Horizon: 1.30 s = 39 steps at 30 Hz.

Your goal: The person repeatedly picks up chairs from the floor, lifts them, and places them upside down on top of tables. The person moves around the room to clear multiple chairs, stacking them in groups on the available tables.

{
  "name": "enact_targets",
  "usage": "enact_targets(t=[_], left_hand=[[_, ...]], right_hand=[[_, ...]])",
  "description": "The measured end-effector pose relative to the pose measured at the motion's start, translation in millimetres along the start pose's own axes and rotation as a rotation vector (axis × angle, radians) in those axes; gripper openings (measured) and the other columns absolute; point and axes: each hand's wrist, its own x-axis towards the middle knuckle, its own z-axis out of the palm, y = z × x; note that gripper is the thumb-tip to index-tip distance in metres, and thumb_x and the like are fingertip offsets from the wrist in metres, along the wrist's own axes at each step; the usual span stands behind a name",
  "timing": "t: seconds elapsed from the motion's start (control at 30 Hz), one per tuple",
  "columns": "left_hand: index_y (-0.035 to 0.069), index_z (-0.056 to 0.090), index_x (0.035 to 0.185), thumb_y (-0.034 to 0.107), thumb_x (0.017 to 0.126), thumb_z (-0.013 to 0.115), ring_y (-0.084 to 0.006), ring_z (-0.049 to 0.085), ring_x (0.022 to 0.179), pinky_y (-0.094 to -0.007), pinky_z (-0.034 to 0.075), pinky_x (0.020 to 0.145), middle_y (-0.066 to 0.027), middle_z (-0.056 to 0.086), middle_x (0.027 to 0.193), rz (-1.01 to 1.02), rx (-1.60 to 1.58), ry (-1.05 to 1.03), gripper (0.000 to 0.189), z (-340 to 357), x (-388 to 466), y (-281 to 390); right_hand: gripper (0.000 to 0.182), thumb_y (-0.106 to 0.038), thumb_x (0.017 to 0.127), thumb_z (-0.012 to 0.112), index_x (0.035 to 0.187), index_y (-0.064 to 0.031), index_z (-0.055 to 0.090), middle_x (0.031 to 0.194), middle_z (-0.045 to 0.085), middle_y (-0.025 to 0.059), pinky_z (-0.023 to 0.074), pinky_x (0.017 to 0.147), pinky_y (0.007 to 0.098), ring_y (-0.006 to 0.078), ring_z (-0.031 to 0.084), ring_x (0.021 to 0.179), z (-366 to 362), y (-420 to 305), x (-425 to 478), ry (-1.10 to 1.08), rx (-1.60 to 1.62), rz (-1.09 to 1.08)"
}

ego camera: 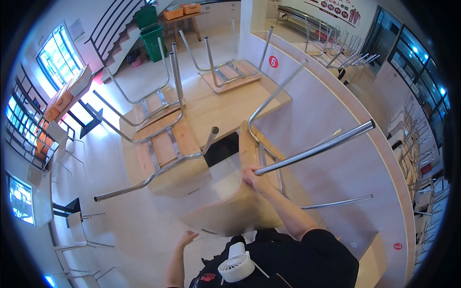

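My right hand grips a bent-plywood chair at the seat, close to where a metal tube leg passes. The chair is tilted over, legs pointing to the right, its curved back low before my body and slightly blurred. My left hand hangs apart from the chair at the lower left, fingers curled together with nothing visible in them. Ahead, a light wooden table bears several upturned chairs. Among them are a near chair, one behind it and one at the far side.
A curved wooden partition bounds the right side, with more upturned chairs beyond it. A green bin stands by the stairs. Chairs line the left. A white portable fan hangs at my chest.
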Motion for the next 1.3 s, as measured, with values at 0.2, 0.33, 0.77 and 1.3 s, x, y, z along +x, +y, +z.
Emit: enact_targets(t=[0.2,0.33,0.77,1.3], left_hand=[[0.0,0.055,0.1,0.022,0.079,0.058,-0.0235,0.058,0.082,-0.0309,0.046,0.07,-0.0116,0.06,0.087,0.761,-0.023,0.185,0.031,-20.2,-116.2,229.4],[0.001,0.045,0.112,0.01,0.071,0.064,-0.0285,0.051,0.1,-0.0336,0.044,0.079,-0.0178,0.05,0.11,1.289,-0.056,0.734,0.046,-33.8,-176.8,381.4],[0.001,0.046,0.058,0.01,0.077,0.06,-0.0049,0.039,0.046,-0.0218,0.033,0.042,0.0014,0.044,0.049,0.888,-0.699,0.468,0.025,-11.0,17.0,535.4],[0.002,0.042,0.052,0.012,0.076,0.06,-0.0071,0.031,0.048,-0.0252,0.025,0.043,-0.0014,0.034,0.048,1.045,-0.468,0.449,0.032,-4.2,121.5,600.3]], right_hand=[[0.022,-0.022,0.079,0.056,0.066,-0.0043,0.057,0.052,0.049,0.0026,0.0345,0.043,0.0272,0.0114,0.045,0.048,0.0,-31.8,23.8,-0.163,-0.675,-0.215],[0.019,-0.025,0.076,0.058,0.071,-0.0058,0.057,0.056,0.052,0.0106,0.0382,0.049,0.0344,0.0247,0.051,0.053,-23.5,-23.7,83.2,-0.31,-0.946,-0.454],[0.019,-0.028,0.071,0.063,0.079,-0.0114,0.059,0.074,0.058,0.0124,0.0439,0.062,0.0383,0.0277,0.056,0.072,-133.6,60.0,221.2,-0.68,-0.904,-0.38],[0.029,-0.02,0.07,0.06,0.093,-0.0032,0.056,0.097,0.054,0.0176,0.0394,0.083,0.0398,0.0331,0.048,0.094,-354.5,41.8,88.5,-0.263,-1.313,-0.134]])
